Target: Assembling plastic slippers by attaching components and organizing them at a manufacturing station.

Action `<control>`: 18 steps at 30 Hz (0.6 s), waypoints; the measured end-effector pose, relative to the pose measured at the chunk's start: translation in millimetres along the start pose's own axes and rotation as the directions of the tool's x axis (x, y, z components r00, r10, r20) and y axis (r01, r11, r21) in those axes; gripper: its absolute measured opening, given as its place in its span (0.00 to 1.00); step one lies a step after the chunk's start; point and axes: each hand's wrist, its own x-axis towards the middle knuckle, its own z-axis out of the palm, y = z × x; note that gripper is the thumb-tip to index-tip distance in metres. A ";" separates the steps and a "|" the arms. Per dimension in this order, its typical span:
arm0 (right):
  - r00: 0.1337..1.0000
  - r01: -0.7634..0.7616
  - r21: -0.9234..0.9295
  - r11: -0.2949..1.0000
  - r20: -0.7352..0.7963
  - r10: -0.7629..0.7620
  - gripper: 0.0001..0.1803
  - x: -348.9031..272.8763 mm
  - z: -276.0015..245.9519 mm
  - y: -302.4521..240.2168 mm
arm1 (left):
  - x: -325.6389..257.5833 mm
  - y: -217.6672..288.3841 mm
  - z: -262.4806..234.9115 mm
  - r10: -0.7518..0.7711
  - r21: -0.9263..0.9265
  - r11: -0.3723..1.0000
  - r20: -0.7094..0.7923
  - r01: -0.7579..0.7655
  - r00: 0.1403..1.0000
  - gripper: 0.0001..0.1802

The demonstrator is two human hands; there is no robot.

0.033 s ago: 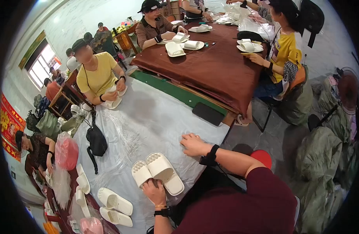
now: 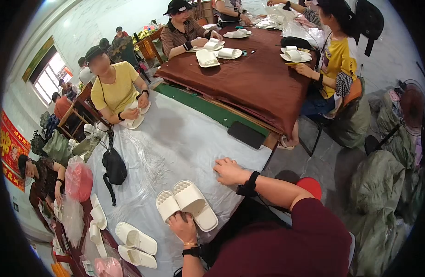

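A pair of cream slide slippers (image 2: 194, 201) lies side by side on the pale plastic sheet (image 2: 175, 138) before me, toes pointing away. My left hand (image 2: 182, 226) grips the left slipper (image 2: 167, 206) at its foot opening, fingers partly hidden inside under the strap. To the right, my right hand (image 2: 231, 171) rests palm down on the sheet near its edge, fingers spread, holding nothing. Left of my left hand lies another cream pair (image 2: 136, 242).
A black pouch (image 2: 114, 166) and thin clear strips (image 2: 145, 159) lie on the sheet. A dark phone-like slab (image 2: 246, 134) sits at the far edge. Beyond stands a brown-covered table (image 2: 249, 83); people handle slippers around both tables. Green sacks (image 2: 378, 194) fill the right side.
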 end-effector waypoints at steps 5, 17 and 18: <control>1.000 -0.007 0.010 1.000 -0.003 0.007 0.21 -2.0 -1.5 -0.7 | -0.8 0.8 0.8 0.002 -0.002 1.000 -0.015 -0.002 1.000 0.21; 0.998 0.054 0.004 0.999 -0.012 -0.054 0.20 5.5 9.0 -0.9 | -3.0 -4.8 -3.1 0.010 0.051 0.999 -0.051 -0.007 0.999 0.17; 0.999 0.034 -0.005 0.999 -0.009 -0.035 0.20 5.1 8.2 0.4 | -2.8 -3.1 -2.2 -0.023 0.074 0.997 -0.070 0.028 0.997 0.17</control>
